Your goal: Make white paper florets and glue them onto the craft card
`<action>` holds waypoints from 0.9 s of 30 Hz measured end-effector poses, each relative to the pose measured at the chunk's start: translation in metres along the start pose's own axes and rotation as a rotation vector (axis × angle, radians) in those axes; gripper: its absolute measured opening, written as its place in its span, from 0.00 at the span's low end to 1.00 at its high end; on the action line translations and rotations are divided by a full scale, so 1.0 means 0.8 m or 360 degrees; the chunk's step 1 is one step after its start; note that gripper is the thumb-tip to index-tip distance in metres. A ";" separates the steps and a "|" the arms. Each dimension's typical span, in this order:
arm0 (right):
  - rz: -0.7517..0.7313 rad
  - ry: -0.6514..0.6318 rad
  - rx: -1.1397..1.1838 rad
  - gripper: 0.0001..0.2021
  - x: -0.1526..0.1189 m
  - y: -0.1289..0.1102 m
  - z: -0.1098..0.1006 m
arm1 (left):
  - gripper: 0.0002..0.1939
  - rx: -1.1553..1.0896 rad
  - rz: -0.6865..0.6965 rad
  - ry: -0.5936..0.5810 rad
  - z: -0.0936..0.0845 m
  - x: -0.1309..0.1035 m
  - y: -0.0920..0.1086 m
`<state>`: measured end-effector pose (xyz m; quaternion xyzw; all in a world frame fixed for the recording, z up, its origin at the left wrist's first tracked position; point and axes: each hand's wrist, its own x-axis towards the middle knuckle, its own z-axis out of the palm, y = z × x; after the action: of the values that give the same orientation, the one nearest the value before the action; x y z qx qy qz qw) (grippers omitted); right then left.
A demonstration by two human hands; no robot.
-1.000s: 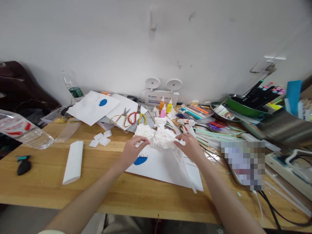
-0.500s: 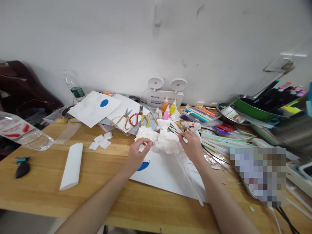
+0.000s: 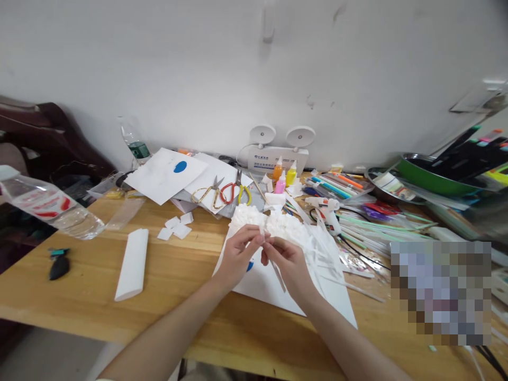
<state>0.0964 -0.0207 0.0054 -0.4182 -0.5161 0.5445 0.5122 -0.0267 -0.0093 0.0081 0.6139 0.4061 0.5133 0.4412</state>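
My left hand (image 3: 238, 254) and my right hand (image 3: 288, 264) meet at the fingertips over a white sheet of paper (image 3: 291, 301). Both pinch a thin pale strip (image 3: 279, 276), whose tail slants down below my right palm. Whether it is paper or wood I cannot tell. Just behind the fingers lie two fluffy white clumps (image 3: 248, 216), partly hidden by my hands. Part of a blue patch (image 3: 250, 266) shows on the sheet beside my left hand. Loose translucent white strips (image 3: 319, 254) spread to the right of my right hand.
A white hot glue gun (image 3: 327, 214) lies right of the clumps. Scissors (image 3: 208, 193), red-and-yellow pliers (image 3: 237, 191) and small paint bottles (image 3: 280, 182) stand or lie behind. Paper squares (image 3: 174, 227), a folded white paper piece (image 3: 133, 264) and a water bottle (image 3: 59, 203) are left.
My right hand has come left and toward me, meeting my left hand at the fingertips with the thin strip between them. The view has swung slightly left.
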 end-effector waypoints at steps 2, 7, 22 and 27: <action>-0.0045 -0.0019 -0.0071 0.09 -0.001 0.006 -0.009 | 0.12 -0.0033 -0.0066 0.0011 -0.002 0.003 0.002; -0.0145 0.0103 -0.0196 0.11 0.007 0.008 -0.045 | 0.11 -0.0344 -0.0252 -0.0215 -0.027 0.016 0.014; 0.0082 -0.0295 -0.0312 0.09 -0.001 0.017 -0.038 | 0.10 0.0667 -0.0447 -0.0937 -0.045 0.020 0.023; 0.0072 -0.0162 -0.0304 0.11 0.003 0.018 -0.043 | 0.09 0.0825 -0.0352 -0.0820 -0.053 0.022 0.022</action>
<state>0.1282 -0.0126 -0.0131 -0.4485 -0.5814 0.5248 0.4305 -0.0655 0.0080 0.0338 0.7665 0.4619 0.1717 0.4117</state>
